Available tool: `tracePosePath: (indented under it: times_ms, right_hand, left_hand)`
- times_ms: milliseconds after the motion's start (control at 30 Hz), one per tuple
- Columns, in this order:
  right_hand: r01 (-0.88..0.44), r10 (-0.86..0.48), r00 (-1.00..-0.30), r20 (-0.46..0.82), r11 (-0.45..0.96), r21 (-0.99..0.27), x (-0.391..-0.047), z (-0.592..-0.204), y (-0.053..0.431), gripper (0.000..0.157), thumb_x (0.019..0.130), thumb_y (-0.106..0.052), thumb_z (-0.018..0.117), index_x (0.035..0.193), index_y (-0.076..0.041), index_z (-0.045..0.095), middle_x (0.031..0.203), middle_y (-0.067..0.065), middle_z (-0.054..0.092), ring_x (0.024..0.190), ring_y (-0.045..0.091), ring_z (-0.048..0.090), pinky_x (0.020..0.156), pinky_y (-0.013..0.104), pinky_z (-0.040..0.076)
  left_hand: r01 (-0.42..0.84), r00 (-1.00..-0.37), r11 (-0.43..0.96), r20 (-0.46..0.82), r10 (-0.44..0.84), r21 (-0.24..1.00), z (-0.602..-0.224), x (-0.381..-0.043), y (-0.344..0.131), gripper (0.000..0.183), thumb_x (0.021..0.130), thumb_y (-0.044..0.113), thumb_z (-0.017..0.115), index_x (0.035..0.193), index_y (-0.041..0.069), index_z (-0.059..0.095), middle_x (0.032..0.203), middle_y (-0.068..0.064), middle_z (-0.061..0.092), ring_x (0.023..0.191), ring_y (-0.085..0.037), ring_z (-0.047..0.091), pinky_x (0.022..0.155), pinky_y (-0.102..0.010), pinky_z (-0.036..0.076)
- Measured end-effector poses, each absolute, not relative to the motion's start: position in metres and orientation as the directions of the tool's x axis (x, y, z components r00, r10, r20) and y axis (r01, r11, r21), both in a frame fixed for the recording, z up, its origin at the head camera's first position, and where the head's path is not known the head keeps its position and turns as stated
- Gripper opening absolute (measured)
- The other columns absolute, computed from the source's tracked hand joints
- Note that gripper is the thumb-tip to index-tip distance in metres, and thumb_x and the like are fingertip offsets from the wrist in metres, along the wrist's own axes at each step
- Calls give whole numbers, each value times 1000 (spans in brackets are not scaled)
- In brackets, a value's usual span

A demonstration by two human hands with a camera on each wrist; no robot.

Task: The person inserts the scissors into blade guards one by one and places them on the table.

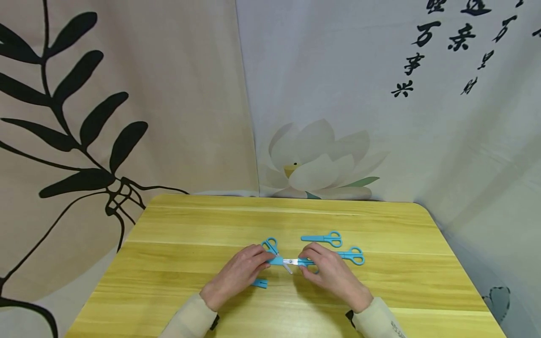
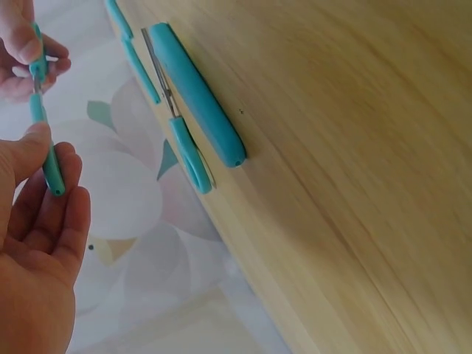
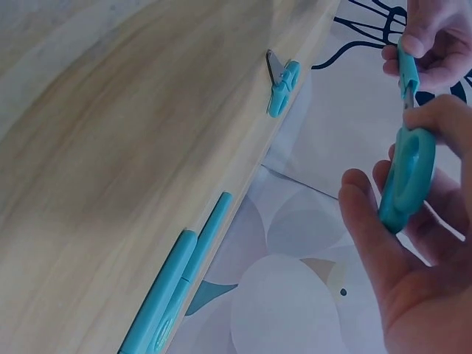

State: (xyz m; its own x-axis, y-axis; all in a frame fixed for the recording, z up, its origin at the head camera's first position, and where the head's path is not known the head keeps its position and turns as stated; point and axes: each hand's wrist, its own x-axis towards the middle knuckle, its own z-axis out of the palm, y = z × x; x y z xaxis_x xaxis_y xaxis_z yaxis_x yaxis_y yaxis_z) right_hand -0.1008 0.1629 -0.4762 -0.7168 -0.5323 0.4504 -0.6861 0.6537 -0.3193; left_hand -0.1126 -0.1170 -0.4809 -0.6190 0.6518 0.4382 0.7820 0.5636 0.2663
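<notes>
My left hand (image 1: 242, 268) pinches a blue blade cover (image 2: 38, 110) between thumb and fingers. In my right hand (image 1: 331, 270) are the blue handles of a pair of scissors (image 3: 393, 210), held by thumb and fingers. The two hands face each other, and the scissors' bare metal shows only briefly between handles and cover, with the blade tips hidden inside it. Just past my left fingers lies an uncovered pair of scissors (image 1: 270, 243), its blades spread slightly. A loose blue cover (image 1: 260, 283) lies below my left hand, partly hidden by it.
Two covered pairs of blue scissors lie on the wooden table (image 1: 203, 220): one pair (image 1: 323, 238) beyond my right hand, another pair (image 1: 354, 256) to its right, partly behind the fingers. Printed curtains (image 1: 190, 94) hang behind the table's far edge.
</notes>
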Motion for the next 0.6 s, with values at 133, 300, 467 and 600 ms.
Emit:
tracePosePath:
  times_ms: [133, 300, 467, 600]
  right_hand:
    - [-695, -537, -707, 460, 646, -316, -102, -477, 162, 23, 81, -10, 86, 99, -14, 72, 104, -7, 66, 85, 8, 66, 72, 23, 58]
    - [-698, -542, -707, 454, 639, -324, -102, -477, 161, 23, 82, -11, 86, 100, -14, 72, 105, -7, 67, 86, 8, 66, 73, 23, 58]
    - [-693, -547, -715, 436, 637, -337, -102, -475, 158, 22, 84, -13, 85, 102, -15, 72, 106, -7, 66, 87, 7, 65, 73, 22, 58]
    - [-689, -552, -720, 420, 638, -342, -101, -474, 156, 23, 85, -14, 86, 103, -15, 72, 108, -7, 66, 88, 7, 66, 73, 22, 58]
  left_hand:
    - [786, -614, 563, 429, 662, 257, -480, -112, -116, 19, 94, 10, 77, 114, 12, 76, 104, 4, 66, 94, -10, 63, 82, -23, 57]
    - [791, -607, 563, 427, 670, 239, -480, -112, -117, 19, 94, 11, 77, 113, 12, 76, 103, 5, 66, 92, -9, 61, 80, -22, 56]
    - [788, -612, 557, 431, 663, 262, -481, -113, -118, 19, 95, 11, 77, 114, 12, 76, 100, 6, 64, 86, -7, 59, 76, -19, 54]
    - [792, -606, 555, 433, 667, 253, -481, -112, -120, 20, 94, 12, 78, 114, 13, 76, 100, 6, 64, 85, -7, 57, 74, -19, 52]
